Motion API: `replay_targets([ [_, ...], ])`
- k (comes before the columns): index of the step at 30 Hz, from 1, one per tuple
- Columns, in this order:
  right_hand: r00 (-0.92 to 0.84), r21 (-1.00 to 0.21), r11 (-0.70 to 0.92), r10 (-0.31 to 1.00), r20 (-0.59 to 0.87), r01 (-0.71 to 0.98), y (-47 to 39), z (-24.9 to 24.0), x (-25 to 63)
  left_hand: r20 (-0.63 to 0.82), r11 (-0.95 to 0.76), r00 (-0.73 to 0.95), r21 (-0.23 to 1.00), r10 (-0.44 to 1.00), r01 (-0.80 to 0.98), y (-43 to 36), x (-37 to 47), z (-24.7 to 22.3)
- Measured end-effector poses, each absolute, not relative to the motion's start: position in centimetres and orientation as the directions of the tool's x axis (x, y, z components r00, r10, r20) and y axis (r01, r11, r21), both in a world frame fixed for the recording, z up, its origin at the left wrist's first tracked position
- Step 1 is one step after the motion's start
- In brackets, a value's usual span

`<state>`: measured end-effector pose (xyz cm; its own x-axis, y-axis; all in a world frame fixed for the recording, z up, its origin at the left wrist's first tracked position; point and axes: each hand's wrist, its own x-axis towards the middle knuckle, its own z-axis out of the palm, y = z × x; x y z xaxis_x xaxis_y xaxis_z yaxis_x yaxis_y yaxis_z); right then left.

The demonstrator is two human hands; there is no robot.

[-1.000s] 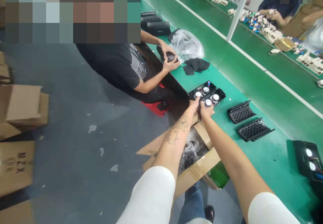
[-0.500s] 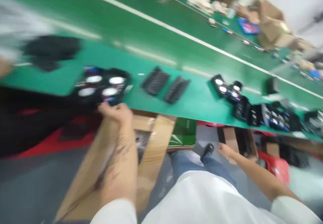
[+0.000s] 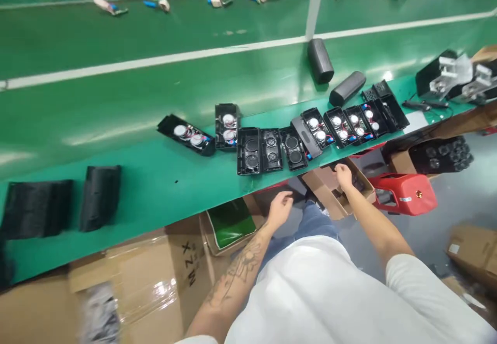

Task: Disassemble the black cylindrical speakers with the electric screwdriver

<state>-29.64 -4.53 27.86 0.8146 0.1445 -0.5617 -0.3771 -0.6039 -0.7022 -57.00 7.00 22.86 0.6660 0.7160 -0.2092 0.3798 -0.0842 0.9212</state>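
Observation:
My left hand [image 3: 280, 209] hangs just off the table's front edge with fingers loosely stretched and nothing in them. Farther right, my right hand [image 3: 343, 176] is loosely closed above an open cardboard box [image 3: 330, 191]; nothing shows in it. On the table in front of both hands is a row of black speaker housings. Some, like this opened housing [image 3: 313, 129], show white round drivers and red and blue wires. Others, like this black shell [image 3: 248, 152], show dark round grilles. Another housing with drivers [image 3: 188, 134] lies tilted to the left.
Black shells [image 3: 39, 207] lie at the table's left. Two closed black speakers [image 3: 320, 60] are at the back, near a white post [image 3: 313, 8]. Clamp-like metal fixtures [image 3: 444, 77] stand far right. Below are cardboard boxes [image 3: 143, 271] and a red plastic case [image 3: 406, 193].
My view has swung right along the table. My left hand has let go of the housing with drivers at the left and come back near my body. My right hand remains loosely closed.

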Motion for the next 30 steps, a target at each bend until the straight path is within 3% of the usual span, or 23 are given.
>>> replay_targets([
  [3, 0.730, -0.705, -0.510, 0.198, -0.654, -0.493, -1.7, 26.6, -26.2, -0.227, -0.164, 0.705, 0.883, 0.671, 0.440, 7.5, -50.3, 23.5],
  [6, 0.646, -0.683, -0.445, 0.260, -0.718, -0.580, 1.3, 25.6, -25.2, -0.176, -0.230, 0.612, 0.819, 0.771, 0.526, 10.2, -46.5, 24.3],
  [10, 0.553, -0.643, -0.421, 0.329, -0.765, -0.640, 4.1, 24.6, -25.5, -0.119, -0.253, 0.487, 0.734, 0.865, 0.631, 12.5, -45.5, 25.0],
  [14, 0.517, -0.615, -0.424, 0.334, -0.788, -0.665, 5.2, 23.6, -25.3, -0.125, -0.271, 0.486, 0.700, 0.865, 0.661, 11.4, -45.6, 25.9],
  [21, 0.465, -0.589, -0.438, 0.364, -0.807, -0.680, 5.5, 23.1, -24.7, -0.141, -0.239, 0.489, 0.736, 0.861, 0.633, 9.7, -44.0, 27.8],
  [30, 0.380, -0.626, -0.426, 0.531, -0.758, -0.653, 0.6, 27.4, -25.0, -0.252, 0.018, 0.475, 0.896, 0.843, 0.443, 9.1, -41.5, 30.2],
])
